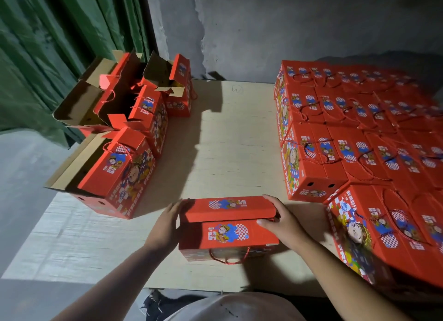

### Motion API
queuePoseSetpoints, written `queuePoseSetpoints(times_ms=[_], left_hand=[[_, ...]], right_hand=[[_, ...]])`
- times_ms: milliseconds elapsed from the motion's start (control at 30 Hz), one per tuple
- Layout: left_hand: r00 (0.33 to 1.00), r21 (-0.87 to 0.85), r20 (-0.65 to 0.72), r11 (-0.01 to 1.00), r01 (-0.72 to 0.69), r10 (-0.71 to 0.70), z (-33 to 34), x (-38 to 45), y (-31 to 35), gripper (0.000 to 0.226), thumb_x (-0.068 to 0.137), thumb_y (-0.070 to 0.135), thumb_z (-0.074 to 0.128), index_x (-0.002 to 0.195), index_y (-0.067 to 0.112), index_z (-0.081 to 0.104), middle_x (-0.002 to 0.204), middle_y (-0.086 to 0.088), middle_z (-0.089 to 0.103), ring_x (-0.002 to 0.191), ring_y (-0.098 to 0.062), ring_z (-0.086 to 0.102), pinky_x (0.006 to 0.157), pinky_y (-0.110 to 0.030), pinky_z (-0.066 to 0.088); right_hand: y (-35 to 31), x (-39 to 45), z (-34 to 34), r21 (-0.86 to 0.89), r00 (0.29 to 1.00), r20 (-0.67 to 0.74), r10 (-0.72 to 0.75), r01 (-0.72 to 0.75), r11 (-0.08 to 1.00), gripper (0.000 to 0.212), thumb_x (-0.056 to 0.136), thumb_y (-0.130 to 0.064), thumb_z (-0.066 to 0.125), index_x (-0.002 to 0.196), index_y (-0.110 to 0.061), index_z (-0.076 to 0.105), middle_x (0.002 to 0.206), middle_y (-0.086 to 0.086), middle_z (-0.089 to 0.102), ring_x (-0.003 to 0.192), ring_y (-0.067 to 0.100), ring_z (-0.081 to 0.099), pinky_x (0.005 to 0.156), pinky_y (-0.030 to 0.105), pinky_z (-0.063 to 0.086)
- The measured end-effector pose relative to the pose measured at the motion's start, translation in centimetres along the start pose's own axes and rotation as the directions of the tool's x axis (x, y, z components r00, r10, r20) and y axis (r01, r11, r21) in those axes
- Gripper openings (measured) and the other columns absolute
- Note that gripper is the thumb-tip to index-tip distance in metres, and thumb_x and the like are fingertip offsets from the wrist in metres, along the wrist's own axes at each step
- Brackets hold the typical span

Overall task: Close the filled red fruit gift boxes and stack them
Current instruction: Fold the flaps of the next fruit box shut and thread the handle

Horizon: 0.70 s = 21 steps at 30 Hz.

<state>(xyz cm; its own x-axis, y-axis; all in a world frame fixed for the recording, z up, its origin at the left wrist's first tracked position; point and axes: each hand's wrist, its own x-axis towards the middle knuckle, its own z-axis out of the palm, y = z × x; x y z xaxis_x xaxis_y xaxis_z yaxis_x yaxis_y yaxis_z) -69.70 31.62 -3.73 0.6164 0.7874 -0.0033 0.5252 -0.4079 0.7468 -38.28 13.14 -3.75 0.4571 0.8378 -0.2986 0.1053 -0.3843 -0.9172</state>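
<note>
Sitting on the pale wooden board, nearest the person, is a red gift box with its two top flaps folded almost flat; the far flap is lying a little higher than the near one, and a red cord handle is hanging down the box's near face. The left hand is pressing against the box's left end with fingers fairly straight and close together, their tips touching the edge of the far flap. The right hand is lying over the box's right end, its fingers reaching across the far flap's corner and the thumb resting on the near flap; how tightly it is gripping, I cannot tell.

Left of this box and farther back, a cluster of open boxes is standing with flaps raised, brown cardboard insides showing. Right of the box, a large stack of closed boxes is filling that side of the board in rows, cord handles lying on their tops. Beyond the open boxes a green curtain is hanging, beside a grey wall.
</note>
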Motion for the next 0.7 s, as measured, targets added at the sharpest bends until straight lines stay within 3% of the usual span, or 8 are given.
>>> queuePoseSetpoints(times_ms=[100,167,267,333,400,500,600,700], left_hand=[[0.996,0.052,0.086,0.998,0.023,-0.027,0.4,-1.4,-1.0,0.091,0.084,0.053,0.083,0.160,0.030,0.039,0.168,0.007,0.026,0.154,-0.011,0.026,0.124,-0.039,0.032],[0.993,0.083,0.122,0.997,-0.007,-0.003,0.9,-1.8,-1.4,0.106,0.080,0.069,0.077,0.164,0.028,0.029,0.170,0.013,0.010,0.155,-0.007,0.013,0.125,-0.037,0.025],[0.994,0.197,0.106,0.979,-0.057,0.037,1.1,-1.4,-0.6,0.100,0.087,0.074,0.064,0.161,0.016,0.029,0.174,0.005,0.009,0.160,-0.016,0.004,0.126,-0.047,0.029],[0.991,0.335,0.131,0.940,-0.072,0.029,1.0,-0.5,0.5,0.105,0.087,0.085,0.042,0.160,0.011,0.027,0.175,-0.003,0.008,0.162,-0.018,-0.001,0.127,-0.047,0.029],[0.984,0.464,0.179,0.881,-0.087,0.003,1.0,0.7,1.6,0.110,0.086,0.088,0.033,0.161,0.008,0.023,0.175,-0.004,0.008,0.162,-0.017,-0.001,0.127,-0.045,0.026],[0.965,0.571,0.261,0.812,-0.125,-0.034,1.5,2.3,3.2,0.099,0.092,0.081,0.038,0.163,0.015,0.019,0.174,-0.005,0.016,0.161,-0.022,0.008,0.127,-0.047,0.024],[0.963,0.628,0.268,0.760,-0.166,-0.011,2.3,3.0,4.4,0.085,0.098,0.075,0.036,0.166,0.027,0.013,0.160,-0.004,0.035,0.149,-0.028,0.028,0.116,-0.048,0.036],[0.961,0.658,0.272,0.737,-0.154,-0.042,2.6,3.3,4.8,0.082,0.101,0.073,0.032,0.167,0.034,0.005,0.151,-0.004,0.037,0.142,-0.029,0.031,0.109,-0.049,0.042]], right_hand=[[0.7,-1.0,0.1,-0.121,0.998,0.064,-0.017,0.024,0.992,0.092,0.086,-0.028,0.087,0.156,-0.054,0.034,0.153,-0.030,0.045,0.137,-0.009,0.048,0.109,0.022,0.048],[1.1,-1.4,0.2,-0.221,0.995,0.100,-0.031,0.053,0.974,0.104,0.084,-0.039,0.086,0.161,-0.055,0.019,0.165,-0.028,0.027,0.148,-0.008,0.034,0.119,0.026,0.039],[1.3,-1.6,0.3,-0.388,0.992,0.095,-0.077,0.108,0.915,0.101,0.089,-0.052,0.078,0.163,-0.052,0.009,0.173,-0.021,0.002,0.158,-0.002,0.007,0.128,0.032,0.021],[0.9,-1.2,0.2,-0.503,0.991,0.054,-0.121,0.131,0.854,0.087,0.095,-0.057,0.067,0.165,-0.045,0.018,0.173,-0.021,-0.004,0.159,0.000,0.003,0.129,0.034,0.020],[0.2,-0.4,0.1,-0.596,0.985,0.036,-0.169,0.157,0.788,0.079,0.097,-0.057,0.063,0.164,-0.032,0.030,0.174,-0.018,-0.002,0.160,0.005,0.005,0.128,0.036,0.021],[-1.1,1.0,0.8,-0.703,0.970,0.119,-0.213,0.234,0.671,0.080,0.096,-0.059,0.063,0.159,-0.018,0.034,0.175,-0.006,0.006,0.161,0.011,0.000,0.131,0.037,0.014],[-2.0,2.0,1.7,-0.780,0.959,0.198,-0.202,0.279,0.560,0.078,0.101,-0.061,0.052,0.163,-0.021,0.025,0.175,-0.001,0.010,0.162,0.015,-0.001,0.131,0.034,0.007],[-1.9,2.3,2.2,-0.837,0.957,0.224,-0.184,0.286,0.466,0.073,0.106,-0.060,0.041,0.167,-0.032,0.012,0.175,-0.001,0.010,0.162,0.021,0.000,0.131,0.039,0.009]])
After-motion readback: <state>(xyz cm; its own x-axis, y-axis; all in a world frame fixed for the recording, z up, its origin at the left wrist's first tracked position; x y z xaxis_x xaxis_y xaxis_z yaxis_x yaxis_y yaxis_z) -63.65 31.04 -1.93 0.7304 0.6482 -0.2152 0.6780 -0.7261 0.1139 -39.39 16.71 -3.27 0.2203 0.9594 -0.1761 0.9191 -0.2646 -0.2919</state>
